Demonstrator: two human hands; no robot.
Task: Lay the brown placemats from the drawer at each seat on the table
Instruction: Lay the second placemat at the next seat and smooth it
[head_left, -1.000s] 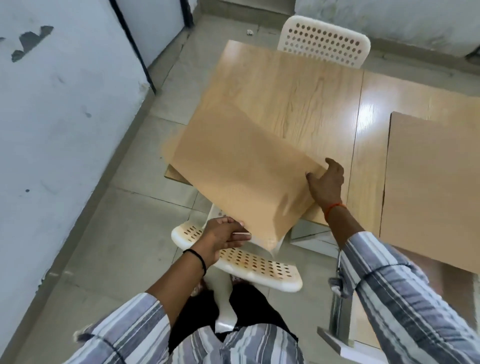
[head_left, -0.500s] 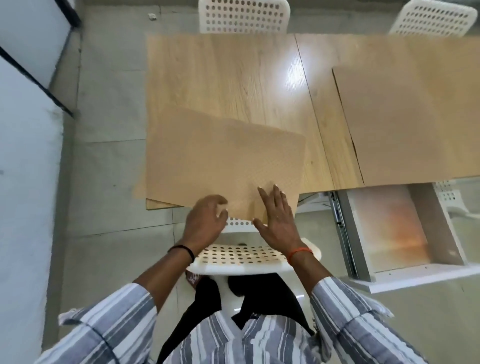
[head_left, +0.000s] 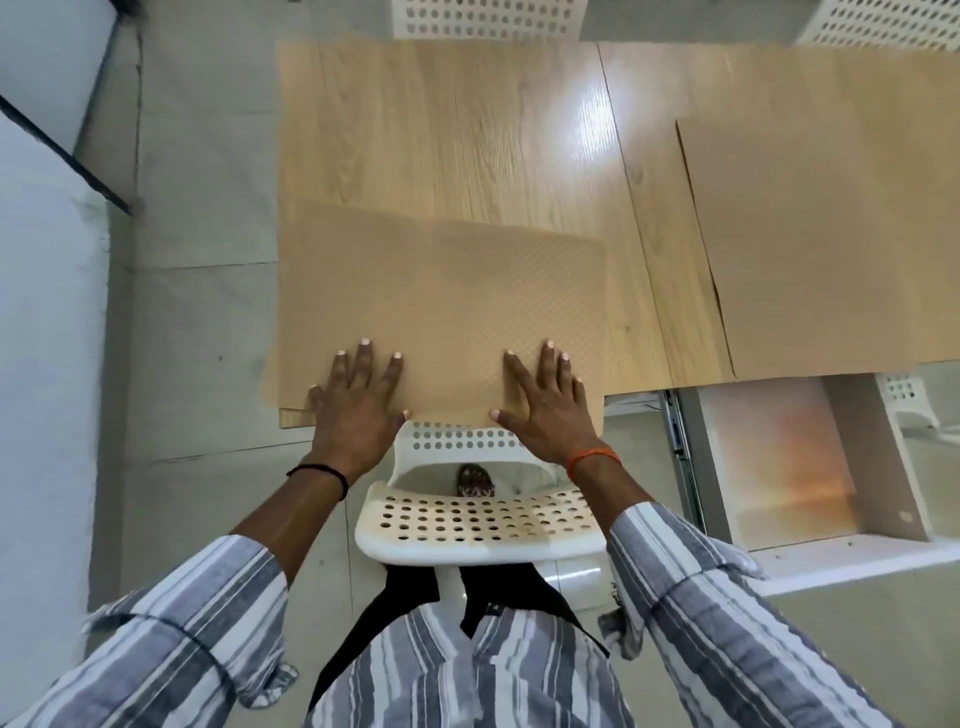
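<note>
Both hands, left (head_left: 358, 400) and right (head_left: 545, 402), lie flat with fingers spread, pressing the near edge of a brown placemat (head_left: 441, 306) onto the table (head_left: 441, 130) at 6 o'clock, above a white chair (head_left: 483, 525). Judged step: settling this seat's mat. A second placemat (head_left: 831, 249) lies at 3 o'clock; next, lift off and fetch another from the open drawer (head_left: 789, 467).

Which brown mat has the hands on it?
The placemat at the left end of the table, in front of the white chair: the left hand and right hand press flat on it. The placemat on the right lies untouched.
</note>
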